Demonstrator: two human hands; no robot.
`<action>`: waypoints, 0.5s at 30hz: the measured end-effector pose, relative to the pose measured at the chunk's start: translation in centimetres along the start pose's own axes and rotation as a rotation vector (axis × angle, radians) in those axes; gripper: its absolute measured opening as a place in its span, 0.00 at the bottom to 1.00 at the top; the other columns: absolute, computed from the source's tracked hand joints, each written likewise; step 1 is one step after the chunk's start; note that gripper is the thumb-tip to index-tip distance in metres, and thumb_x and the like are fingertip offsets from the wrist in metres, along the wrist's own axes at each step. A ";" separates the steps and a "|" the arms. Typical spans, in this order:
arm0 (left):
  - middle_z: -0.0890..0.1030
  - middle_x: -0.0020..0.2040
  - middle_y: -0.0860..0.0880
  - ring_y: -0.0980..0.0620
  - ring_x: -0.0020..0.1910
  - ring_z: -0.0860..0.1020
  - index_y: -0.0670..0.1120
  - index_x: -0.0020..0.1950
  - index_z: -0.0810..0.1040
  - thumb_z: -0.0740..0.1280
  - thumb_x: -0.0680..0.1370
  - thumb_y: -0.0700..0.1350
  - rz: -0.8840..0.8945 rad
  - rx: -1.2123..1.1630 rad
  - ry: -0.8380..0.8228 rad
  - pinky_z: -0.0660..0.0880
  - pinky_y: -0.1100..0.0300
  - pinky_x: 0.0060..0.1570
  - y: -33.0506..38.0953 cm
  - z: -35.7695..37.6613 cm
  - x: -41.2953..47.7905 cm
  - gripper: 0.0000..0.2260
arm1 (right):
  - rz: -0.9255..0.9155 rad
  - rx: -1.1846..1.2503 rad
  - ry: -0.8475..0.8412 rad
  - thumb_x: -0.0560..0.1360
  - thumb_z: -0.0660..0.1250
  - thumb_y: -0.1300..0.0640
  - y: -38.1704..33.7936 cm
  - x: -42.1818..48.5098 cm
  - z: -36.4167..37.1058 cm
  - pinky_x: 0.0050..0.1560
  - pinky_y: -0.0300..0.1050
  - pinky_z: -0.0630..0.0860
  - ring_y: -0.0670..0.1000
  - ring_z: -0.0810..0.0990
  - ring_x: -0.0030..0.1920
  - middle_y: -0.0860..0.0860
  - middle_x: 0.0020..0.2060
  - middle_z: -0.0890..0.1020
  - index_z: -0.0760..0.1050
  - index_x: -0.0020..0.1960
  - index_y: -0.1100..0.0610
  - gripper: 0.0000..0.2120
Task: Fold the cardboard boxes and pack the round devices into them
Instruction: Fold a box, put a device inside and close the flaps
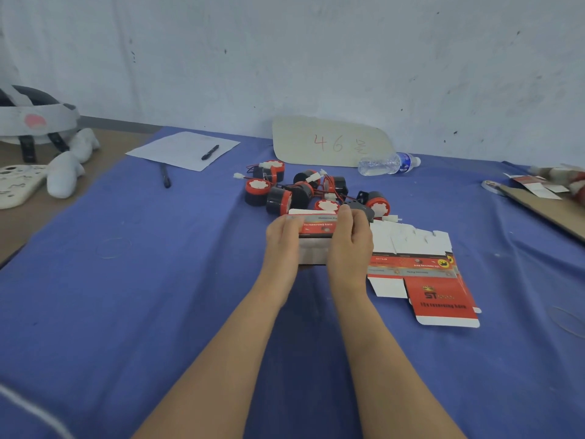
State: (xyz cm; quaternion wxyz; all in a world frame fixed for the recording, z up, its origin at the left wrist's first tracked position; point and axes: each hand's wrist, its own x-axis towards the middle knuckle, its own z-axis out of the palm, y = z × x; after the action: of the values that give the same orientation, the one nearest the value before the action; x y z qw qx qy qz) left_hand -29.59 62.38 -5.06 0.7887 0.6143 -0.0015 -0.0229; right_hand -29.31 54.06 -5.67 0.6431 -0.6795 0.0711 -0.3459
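The partly folded red-and-white cardboard box (pixel 316 229) is near the middle of the blue-covered table (pixel 158 280), grasped from both sides. The left hand (pixel 281 237) clasps its left end, and the right hand (pixel 349 240) curls its fingers over the right end. Just behind the box lies a heap of black-and-red round devices (pixel 285 193). Flat unfolded red-and-white box blanks (pixel 424 274) lie just beside the right hand. Toward the far edge lie a clear plastic water bottle (pixel 389 163) and a beige cardboard sign marked 46 (pixel 329 142).
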 end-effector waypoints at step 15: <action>0.83 0.54 0.42 0.42 0.55 0.81 0.46 0.52 0.80 0.58 0.78 0.64 -0.098 -0.482 0.212 0.75 0.46 0.61 0.3 -2.6 1.7 0.24 | -0.073 -0.209 -0.324 0.78 0.66 0.55 -0.3 -1.0 1.4 0.59 0.41 0.72 0.48 0.72 0.61 0.50 0.64 0.68 0.72 0.34 0.54 0.14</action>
State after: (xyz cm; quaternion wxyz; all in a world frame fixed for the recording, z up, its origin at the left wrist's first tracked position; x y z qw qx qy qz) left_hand -27.82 64.88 -5.47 0.9059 0.4070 0.1165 0.0037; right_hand -29.39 55.82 -5.74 0.5593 -0.7914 -0.0225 -0.2457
